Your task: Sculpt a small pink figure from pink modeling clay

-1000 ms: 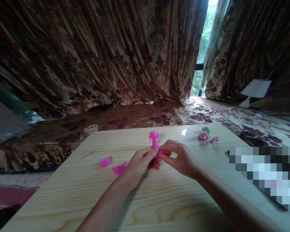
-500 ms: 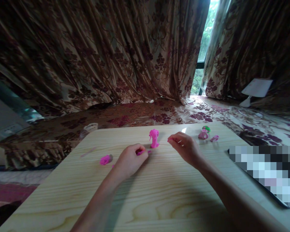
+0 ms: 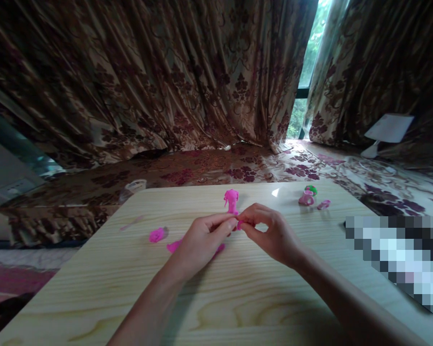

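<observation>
My left hand (image 3: 204,240) and my right hand (image 3: 276,233) meet over the middle of the table, fingertips pinched together. Between them shows a small piece of pink modelling clay (image 3: 239,226), partly hidden by the fingers. Just behind stands an upright pink clay figure (image 3: 231,198), its base partly covered by my hands. A flatter pink clay piece (image 3: 173,246) lies under my left hand, showing on both sides of it. Farther left is a crumpled pink clay lump (image 3: 157,235).
A pink cup-like piece (image 3: 306,198), a green ball-shaped piece (image 3: 311,189) and a small pink item (image 3: 324,205) are at the back right of the wooden table (image 3: 238,298). A pale thin strip (image 3: 132,223) lies left. A blurred-out object (image 3: 400,264) is at the right edge.
My right hand has moved left and lower to meet my left hand. The left fingers have shifted right, away from the flat clay piece, and more of that piece shows.
</observation>
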A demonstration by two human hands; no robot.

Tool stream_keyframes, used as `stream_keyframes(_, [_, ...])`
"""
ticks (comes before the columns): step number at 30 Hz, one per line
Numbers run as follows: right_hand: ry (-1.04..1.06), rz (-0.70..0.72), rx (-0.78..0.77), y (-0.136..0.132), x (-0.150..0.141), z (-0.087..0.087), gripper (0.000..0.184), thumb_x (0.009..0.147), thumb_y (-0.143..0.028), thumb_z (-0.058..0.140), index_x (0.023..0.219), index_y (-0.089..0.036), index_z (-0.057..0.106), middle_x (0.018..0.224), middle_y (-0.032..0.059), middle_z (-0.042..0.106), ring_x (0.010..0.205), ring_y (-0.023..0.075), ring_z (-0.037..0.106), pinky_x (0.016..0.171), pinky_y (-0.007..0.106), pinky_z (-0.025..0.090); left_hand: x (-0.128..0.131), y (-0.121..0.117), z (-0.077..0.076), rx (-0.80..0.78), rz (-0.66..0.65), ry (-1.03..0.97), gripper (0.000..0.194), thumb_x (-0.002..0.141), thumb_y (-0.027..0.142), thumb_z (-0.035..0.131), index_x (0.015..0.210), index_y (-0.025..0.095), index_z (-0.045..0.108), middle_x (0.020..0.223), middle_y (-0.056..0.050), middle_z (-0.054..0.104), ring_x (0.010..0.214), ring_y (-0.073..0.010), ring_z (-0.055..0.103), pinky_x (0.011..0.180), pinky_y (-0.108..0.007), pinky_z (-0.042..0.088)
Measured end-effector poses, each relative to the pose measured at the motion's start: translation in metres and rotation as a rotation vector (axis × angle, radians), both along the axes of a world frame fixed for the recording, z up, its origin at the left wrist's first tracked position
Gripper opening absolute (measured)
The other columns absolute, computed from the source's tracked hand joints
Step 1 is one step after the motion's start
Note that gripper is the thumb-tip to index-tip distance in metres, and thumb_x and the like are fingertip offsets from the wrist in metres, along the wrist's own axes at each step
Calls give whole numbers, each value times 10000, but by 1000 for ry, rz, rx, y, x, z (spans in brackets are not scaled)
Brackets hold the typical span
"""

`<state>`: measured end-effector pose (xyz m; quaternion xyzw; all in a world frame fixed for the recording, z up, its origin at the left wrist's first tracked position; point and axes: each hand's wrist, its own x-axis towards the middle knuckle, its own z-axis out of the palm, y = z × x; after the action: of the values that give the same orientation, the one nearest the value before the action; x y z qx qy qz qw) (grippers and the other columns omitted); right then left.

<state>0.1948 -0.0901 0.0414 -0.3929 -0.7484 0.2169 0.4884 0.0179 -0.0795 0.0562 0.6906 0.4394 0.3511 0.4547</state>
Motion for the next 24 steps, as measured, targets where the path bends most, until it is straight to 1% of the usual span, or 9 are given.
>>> stream_keyframes(2, [-7,16,-8,-1,0,0,196,790,-91,544,892,-200,671,829,29,623,730,115,589,639,228,475,4,-2,-2,-107,-36,-92,306,799,391,542,998,207,684,823,-35,666,732,-146,546,661,-251,389])
stream_keyframes(5, [-22,33,-2,-2,0,-2,215,796,-88,541,921,-202,675,835,29,620,741,115,587,653,231,475,7,-2,-5,-227,-25,-185,310,780,372,582,1005,181,676,789,-36,649,697,-115,518,634,-224,368])
stream_keyframes(8, [-41,48,22,-2,1,-3,194,806,-115,553,936,-194,672,848,31,609,742,111,578,658,230,472,8,-2,-6,-338,-26,-249,290,772,354,603,980,163,670,765,-36,636,686,-99,517,639,-213,369])
stream_keyframes(10, [-55,57,42,-1,3,-4,165,810,-142,567,930,-184,671,850,32,603,742,111,572,669,234,470,9,-2,-5,-402,-37,-293,252,778,346,600,916,149,673,745,-36,629,681,-95,524,647,-212,378])
stream_keyframes(14, [-59,54,77,1,5,-4,116,819,-159,568,878,-168,667,835,31,603,759,113,572,687,238,462,10,-2,-5,-465,-57,-373,222,786,339,594,782,126,659,703,-35,612,653,-89,525,641,-206,397])
stream_keyframes(19, [-36,22,70,-1,3,-1,95,825,-156,558,811,-154,652,783,23,596,704,103,565,625,223,449,9,0,-6,-532,-95,-439,185,780,303,605,757,123,640,707,-30,606,637,-81,531,632,-199,415])
stream_keyframes(21, [-30,27,60,-1,4,1,103,828,-157,552,838,-153,655,786,25,599,701,103,566,624,224,450,9,0,-6,-531,-83,-444,167,770,288,617,764,122,639,712,-28,606,636,-78,531,628,-194,416])
stream_keyframes(24, [-17,52,63,0,6,2,143,827,-170,558,929,-162,658,818,34,609,716,108,573,632,229,460,9,0,-6,-532,-65,-457,158,760,278,628,788,123,643,713,-25,601,637,-77,530,626,-193,419])
